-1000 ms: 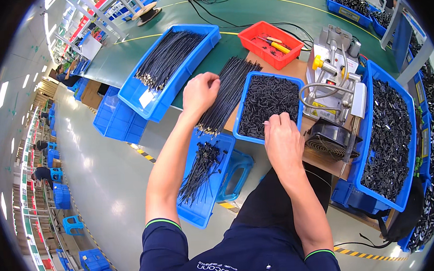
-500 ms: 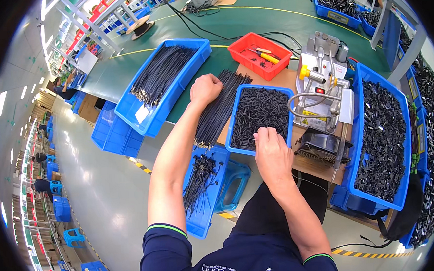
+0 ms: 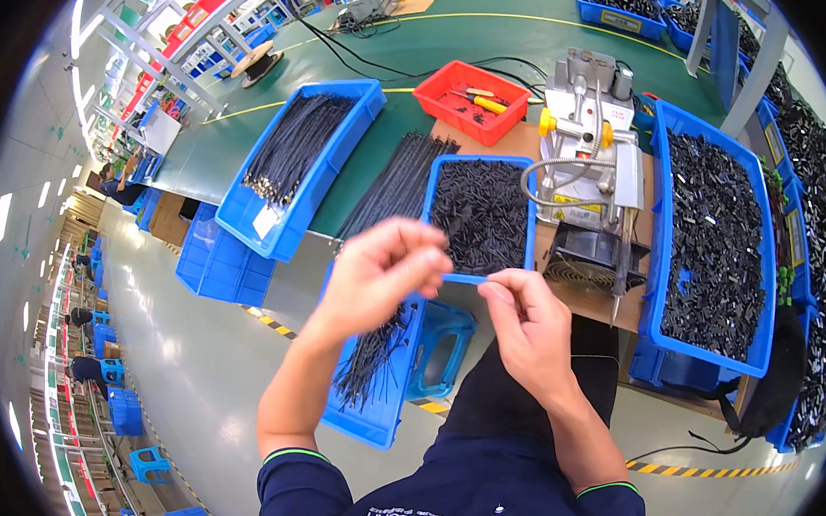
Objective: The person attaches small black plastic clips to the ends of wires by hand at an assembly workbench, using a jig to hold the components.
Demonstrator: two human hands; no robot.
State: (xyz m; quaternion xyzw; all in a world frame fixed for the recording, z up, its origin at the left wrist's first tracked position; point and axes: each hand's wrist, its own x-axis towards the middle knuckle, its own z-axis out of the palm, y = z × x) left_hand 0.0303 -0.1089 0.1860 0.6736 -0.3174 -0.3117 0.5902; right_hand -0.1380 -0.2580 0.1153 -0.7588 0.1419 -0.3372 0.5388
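Observation:
My left hand (image 3: 381,274), slightly blurred, is raised in front of a bundle of black cables (image 3: 395,179), its fingers curled in toward the thumb. Whatever it may hold is hidden. Close by on its right, my right hand (image 3: 534,331) pinches thumb and forefinger together at the near edge of a blue tray of small black tubular pieces (image 3: 487,276). Anything between those fingertips is too small to name. Beneath my left forearm, a blue bin (image 3: 370,426) holds loose black cables with small ends.
A bench machine (image 3: 589,146) with a flexible metal hose and pointed nozzle stands right of the tray. Beyond it is a large blue bin (image 3: 756,240) of black parts. A red tray (image 3: 432,93) with tools and a blue cable bin (image 3: 375,96) lie farther back. A blue stool (image 3: 454,335) stands below.
My left hand has left the cable bundle and come down toward me, close to my right hand. My right hand has drawn back slightly from over the tray. The view has shifted a little.

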